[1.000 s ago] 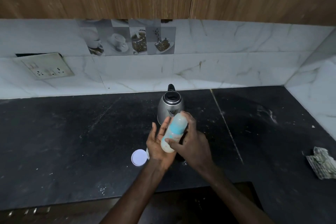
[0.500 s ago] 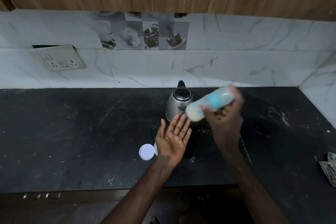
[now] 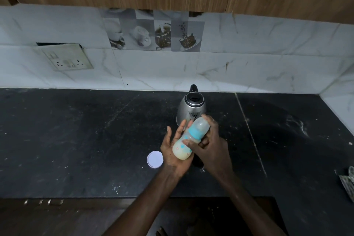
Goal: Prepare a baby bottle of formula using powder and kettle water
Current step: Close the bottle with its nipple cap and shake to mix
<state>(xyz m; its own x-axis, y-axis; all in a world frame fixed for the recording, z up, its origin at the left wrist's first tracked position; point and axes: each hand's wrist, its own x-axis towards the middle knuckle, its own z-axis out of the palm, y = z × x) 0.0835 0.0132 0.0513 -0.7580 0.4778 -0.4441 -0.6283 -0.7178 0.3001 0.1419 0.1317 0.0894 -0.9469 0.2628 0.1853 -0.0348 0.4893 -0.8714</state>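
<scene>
The capped baby bottle [image 3: 188, 138], with a blue collar and milky liquid in its base, lies tilted above the dark counter. My right hand [image 3: 209, 145] is wrapped around its neck and cap end. The bottle's base presses into the flat palm of my left hand [image 3: 175, 149], whose fingers are spread and not gripping. A steel kettle [image 3: 192, 108] with a black lid stands just behind the hands, near the wall. A round white lid [image 3: 155, 159] rests on the counter left of my left wrist. No formula container is visible.
The black stone counter [image 3: 76, 140] runs wide to both sides, backed by a white marble wall. A socket plate [image 3: 66, 59] is on the wall at left. A crumpled cloth [image 3: 347, 182] lies at the right edge. Wooden cabinets hang overhead.
Half a second ago my right hand held the bottle raised to the right, away from my open left palm. It has swung back down and the base now meets the palm.
</scene>
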